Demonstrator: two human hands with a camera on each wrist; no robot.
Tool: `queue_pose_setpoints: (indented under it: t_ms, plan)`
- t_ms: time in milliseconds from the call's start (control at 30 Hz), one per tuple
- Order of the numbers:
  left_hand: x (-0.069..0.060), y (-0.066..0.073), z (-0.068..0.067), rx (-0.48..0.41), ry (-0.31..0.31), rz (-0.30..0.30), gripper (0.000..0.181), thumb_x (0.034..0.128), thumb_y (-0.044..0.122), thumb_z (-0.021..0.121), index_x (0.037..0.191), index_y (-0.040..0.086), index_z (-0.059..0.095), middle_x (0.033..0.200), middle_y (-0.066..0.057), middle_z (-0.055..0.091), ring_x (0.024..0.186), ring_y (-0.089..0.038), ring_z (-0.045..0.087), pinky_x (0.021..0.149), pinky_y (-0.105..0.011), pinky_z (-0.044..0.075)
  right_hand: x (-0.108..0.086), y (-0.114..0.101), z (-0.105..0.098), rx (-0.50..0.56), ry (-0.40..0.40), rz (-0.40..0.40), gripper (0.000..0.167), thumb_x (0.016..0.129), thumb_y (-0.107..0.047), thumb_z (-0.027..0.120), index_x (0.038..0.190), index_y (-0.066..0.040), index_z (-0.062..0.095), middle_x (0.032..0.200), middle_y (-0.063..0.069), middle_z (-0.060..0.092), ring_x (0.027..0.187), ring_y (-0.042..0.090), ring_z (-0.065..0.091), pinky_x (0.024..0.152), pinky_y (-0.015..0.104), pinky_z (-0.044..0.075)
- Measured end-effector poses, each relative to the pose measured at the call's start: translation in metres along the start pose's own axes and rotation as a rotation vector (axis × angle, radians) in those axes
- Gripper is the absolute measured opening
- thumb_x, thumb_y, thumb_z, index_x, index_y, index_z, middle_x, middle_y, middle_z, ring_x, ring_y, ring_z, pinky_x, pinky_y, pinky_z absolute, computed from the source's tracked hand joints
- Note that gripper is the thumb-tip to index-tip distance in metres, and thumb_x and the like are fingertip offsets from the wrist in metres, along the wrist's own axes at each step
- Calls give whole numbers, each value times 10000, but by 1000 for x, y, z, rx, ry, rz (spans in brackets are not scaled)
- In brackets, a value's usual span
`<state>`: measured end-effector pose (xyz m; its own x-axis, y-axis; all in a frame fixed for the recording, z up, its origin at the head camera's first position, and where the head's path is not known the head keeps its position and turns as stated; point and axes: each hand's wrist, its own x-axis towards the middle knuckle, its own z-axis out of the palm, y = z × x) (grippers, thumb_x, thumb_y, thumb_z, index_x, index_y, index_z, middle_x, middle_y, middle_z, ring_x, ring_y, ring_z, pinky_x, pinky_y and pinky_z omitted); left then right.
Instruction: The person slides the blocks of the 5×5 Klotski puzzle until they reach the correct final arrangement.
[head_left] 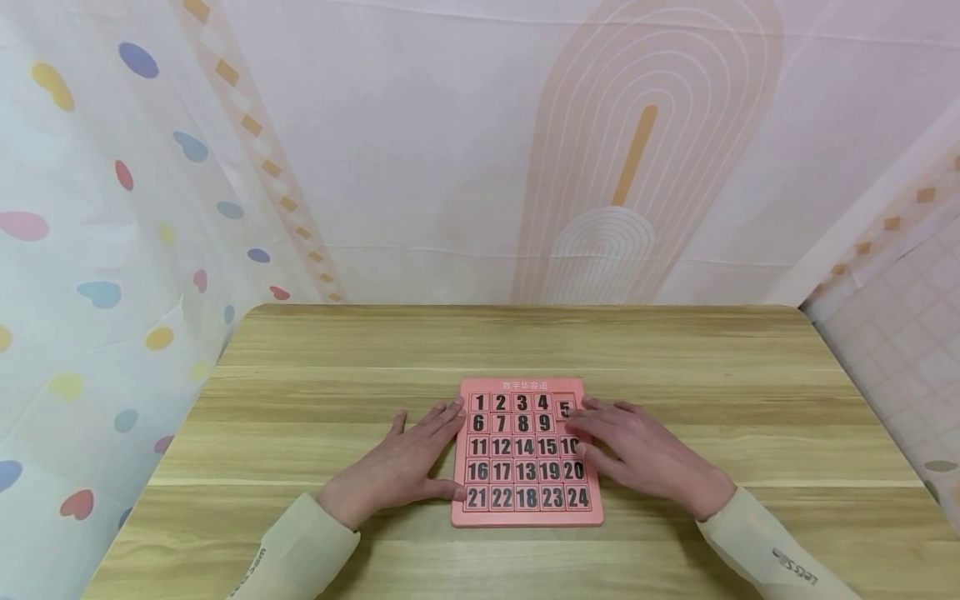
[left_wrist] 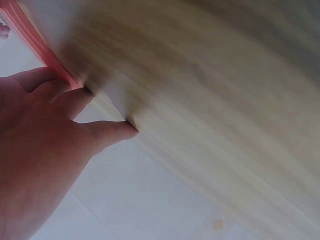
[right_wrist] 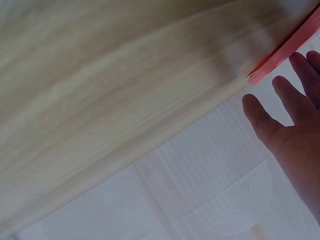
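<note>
A pink sliding number puzzle (head_left: 527, 521) lies flat on the wooden table, its black-numbered tiles set in rows. Tile 5 (head_left: 565, 409) at the upper right sits a little lower than tiles 1 to 4, with a gap above it. My left hand (head_left: 397, 462) rests along the frame's left edge, fingers extended and thumb near the lower left corner. From the right, my right hand (head_left: 637, 450) reaches over the frame, its fingertips at tile 5 and beside tile 10 (head_left: 569, 447). Both wrist views catch the puzzle's pink rim (left_wrist: 35, 42) beside the fingers.
The wooden table (head_left: 300, 350) extends around the puzzle. Behind it hangs a pale curtain (head_left: 420, 167) with arch patterns, and a dotted curtain (head_left: 97, 250) hangs at the left.
</note>
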<state>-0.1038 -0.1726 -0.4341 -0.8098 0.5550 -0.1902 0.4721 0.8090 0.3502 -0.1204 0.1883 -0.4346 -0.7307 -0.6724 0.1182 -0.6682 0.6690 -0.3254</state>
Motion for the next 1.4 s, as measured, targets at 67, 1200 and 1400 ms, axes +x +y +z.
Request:
queue_pose_setpoints:
  t_ms: [67, 1200, 1400]
  plan:
    - [0, 0, 0, -1, -1, 0, 1031, 873, 627, 725, 1612, 27, 331, 1714, -103, 206, 1567, -337, 204, 1184, -745, 144, 0, 0, -1, 4, -1, 10, 407, 1058, -374, 593, 1386, -146, 671, 1427, 14, 643, 1431, 298, 486, 1148, 597, 395]
    - [0, 0, -1, 8, 8, 7, 1034, 873, 626, 726, 1606, 11, 335, 1706, -129, 220, 1557, -360, 224, 1171, -755, 168, 7, 3, 2, 15, 8, 34, 427, 1070, -379, 564, 1396, -121, 662, 1436, 45, 634, 1435, 337, 475, 1133, 633, 393]
    - [0, -1, 0, 8, 6, 2, 1029, 875, 623, 726, 1606, 13, 336, 1707, -122, 223, 1561, -350, 219, 1175, -751, 165, 7, 3, 2, 19, 4, 39, 432, 1069, -374, 566, 1401, -112, 656, 1445, 53, 627, 1432, 343, 477, 1133, 639, 389]
